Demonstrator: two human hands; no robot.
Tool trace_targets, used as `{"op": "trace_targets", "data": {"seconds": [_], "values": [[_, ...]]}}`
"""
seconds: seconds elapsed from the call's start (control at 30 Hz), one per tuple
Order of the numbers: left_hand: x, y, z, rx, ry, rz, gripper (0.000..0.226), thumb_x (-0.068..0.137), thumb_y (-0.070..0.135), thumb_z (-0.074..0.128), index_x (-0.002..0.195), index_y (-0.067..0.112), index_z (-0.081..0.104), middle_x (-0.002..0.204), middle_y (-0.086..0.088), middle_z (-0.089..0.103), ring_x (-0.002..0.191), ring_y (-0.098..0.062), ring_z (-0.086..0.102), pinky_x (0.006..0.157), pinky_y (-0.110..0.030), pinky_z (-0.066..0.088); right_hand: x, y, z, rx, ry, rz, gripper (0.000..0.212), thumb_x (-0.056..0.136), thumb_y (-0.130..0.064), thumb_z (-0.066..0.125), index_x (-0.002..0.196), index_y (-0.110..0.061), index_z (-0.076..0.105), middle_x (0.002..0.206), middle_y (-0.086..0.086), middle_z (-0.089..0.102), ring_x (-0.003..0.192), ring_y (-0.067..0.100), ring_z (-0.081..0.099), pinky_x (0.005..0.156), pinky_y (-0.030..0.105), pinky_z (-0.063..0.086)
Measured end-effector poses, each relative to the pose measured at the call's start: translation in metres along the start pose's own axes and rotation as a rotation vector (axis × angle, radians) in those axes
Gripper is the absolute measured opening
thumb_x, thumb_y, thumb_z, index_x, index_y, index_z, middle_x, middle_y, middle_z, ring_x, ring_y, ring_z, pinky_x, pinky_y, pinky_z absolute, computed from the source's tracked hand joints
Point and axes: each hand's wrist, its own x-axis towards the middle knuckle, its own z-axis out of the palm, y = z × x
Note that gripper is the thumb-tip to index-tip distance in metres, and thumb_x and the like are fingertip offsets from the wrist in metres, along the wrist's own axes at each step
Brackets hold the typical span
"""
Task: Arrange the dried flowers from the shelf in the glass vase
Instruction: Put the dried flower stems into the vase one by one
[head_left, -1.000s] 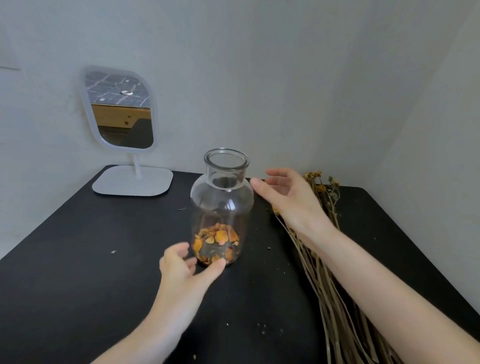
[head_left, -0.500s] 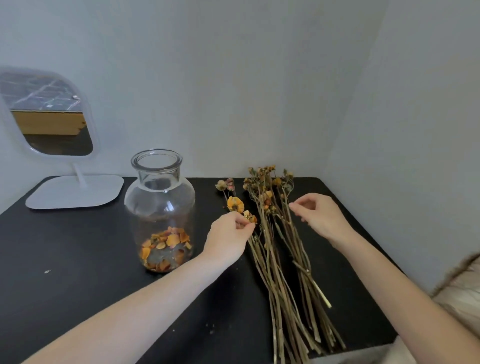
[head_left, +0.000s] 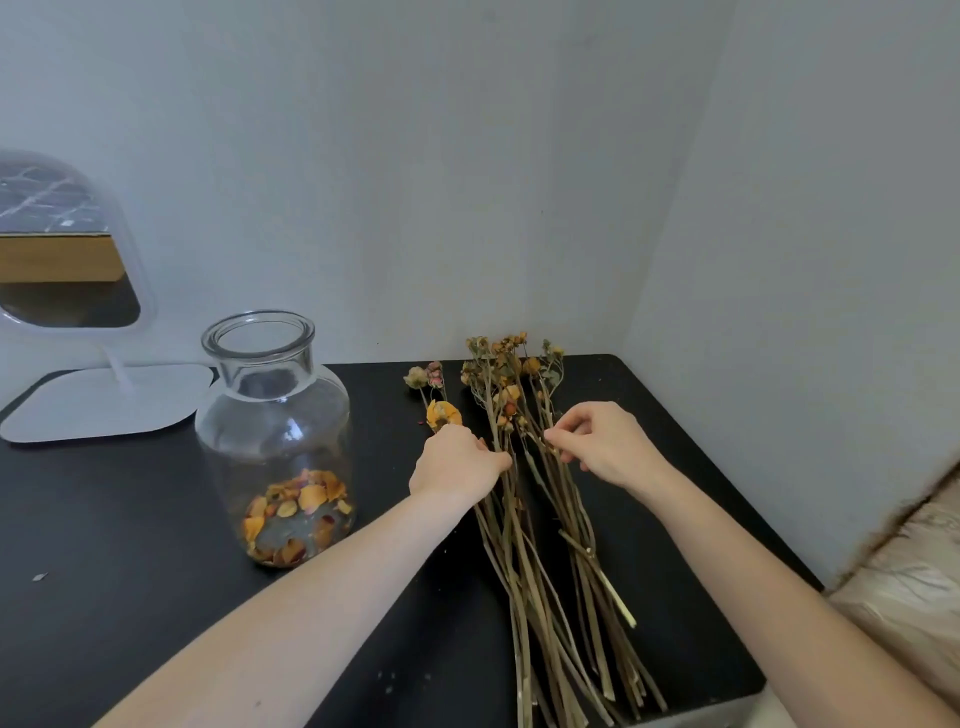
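Holding a few stems with the left grip (head_left: 457, 465), pinching one with the right grip (head_left: 597, 447) — all dried flowers (head_left: 519, 545) lying flat on the black shelf (head_left: 130, 519) beside the glass vase (head_left: 272, 415). Might snap dry stems by tugging through the tangle.

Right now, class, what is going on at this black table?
A person is sorting a bunch of long-stemmed dried yellow flowers lying flat on the black table. The left hand grips some stems; the right hand pinches others. The clear glass vase stands upright to the left, holding only loose orange petals, no stems yet.
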Motion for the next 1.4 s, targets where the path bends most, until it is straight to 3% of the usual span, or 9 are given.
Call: {"op": "trace_targets", "data": {"seconds": [0.17,0.37,0.47,0.6,0.73,0.93,1.2,1.33,1.4], "values": [[-0.001,-0.007,-0.006,-0.215,0.029,0.015,0.023,0.081,0.028,0.069,0.079,0.005,0.073,0.082,0.003,0.065,0.09,-0.01,0.058,0.079,-0.026,0.042,0.003,0.006,0.0,-0.075,0.017,0.05,0.009,0.087,-0.025,0.062,0.09,-0.017,0.062,0.077,-0.003,0.063,0.076,0.01,0.06,0.071,0.023,0.043],[-0.009,-0.013,-0.011,-0.365,0.015,0.037,0.018,0.082,0.024,0.068,0.091,0.01,0.074,0.115,-0.004,0.066,0.118,-0.012,0.051,0.09,-0.024,0.03,0.003,0.002,0.007,-0.047,0.023,0.02,0.019,0.088,-0.031,0.061,0.096,-0.014,0.064,0.078,-0.006,0.057,0.075,0.008,0.055,0.071,0.025,0.043],[-0.011,-0.011,-0.011,-0.376,0.0,0.056,0.018,0.083,0.024,0.067,0.091,0.009,0.074,0.111,0.0,0.066,0.113,-0.008,0.05,0.091,-0.024,0.029,0.005,-0.008,0.011,-0.02,0.036,-0.028,0.023,0.088,-0.034,0.06,0.093,-0.013,0.068,0.069,-0.009,0.055,0.064,0.001,0.051,0.068,0.023,0.042],[-0.01,-0.006,-0.012,-0.378,-0.007,0.089,0.017,0.084,0.027,0.065,0.087,0.013,0.075,0.082,0.014,0.059,0.079,0.006,0.048,0.078,-0.017,0.032,0.006,-0.02,0.012,0.074,-0.093,0.03,0.033,0.091,-0.037,0.053,0.086,-0.009,0.071,0.052,-0.005,0.052,0.035,-0.005,0.048,0.051,0.014,0.031],[-0.009,-0.004,-0.014,-0.37,0.009,0.103,0.016,0.085,0.027,0.065,0.081,0.015,0.075,0.078,0.018,0.058,0.077,0.005,0.047,0.077,-0.016,0.033,0.012,-0.018,0.015,-0.112,0.001,0.045,0.027,0.089,-0.035,0.059,0.088,-0.009,0.065,0.066,0.0,0.059,0.065,0.009,0.062,0.07,0.03,0.05],[-0.011,-0.01,-0.017,-0.375,0.004,0.069,0.018,0.085,0.025,0.065,0.087,0.01,0.075,0.115,-0.001,0.064,0.111,-0.008,0.049,0.09,-0.023,0.029,0.014,-0.003,0.015,-0.243,-0.038,0.167,0.021,0.085,-0.029,0.065,0.089,-0.009,0.065,0.089,0.007,0.067,0.082,0.021,0.065,0.079,0.039,0.055],[-0.013,-0.005,-0.022,-0.371,0.038,0.112,0.016,0.088,0.026,0.06,0.083,0.016,0.071,0.076,0.016,0.057,0.072,0.004,0.047,0.08,-0.022,0.033,0.02,-0.002,0.01,-0.213,-0.029,0.168,0.022,0.084,-0.026,0.064,0.089,-0.006,0.07,0.086,0.008,0.068,0.081,0.021,0.066,0.079,0.037,0.055],[-0.015,-0.002,-0.026,-0.358,0.076,0.129,0.02,0.09,0.025,0.057,0.075,0.016,0.068,0.068,0.013,0.054,0.064,0.004,0.045,0.067,-0.016,0.032,0.02,-0.005,-0.001,-0.077,-0.007,0.143,0.026,0.083,-0.024,0.063,0.089,0.001,0.072,0.079,0.013,0.066,0.071,0.015,0.06,0.064,0.025,0.051],[-0.017,-0.002,-0.027,-0.367,0.082,0.13,0.02,0.09,0.025,0.057,0.076,0.015,0.068,0.067,0.012,0.053,0.064,0.003,0.045,0.073,-0.02,0.032,0.017,-0.007,-0.007,-0.038,0.006,0.137,0.027,0.084,-0.022,0.06,0.089,0.003,0.071,0.073,0.014,0.062,0.063,0.011,0.055,0.054,0.019,0.041]]}}
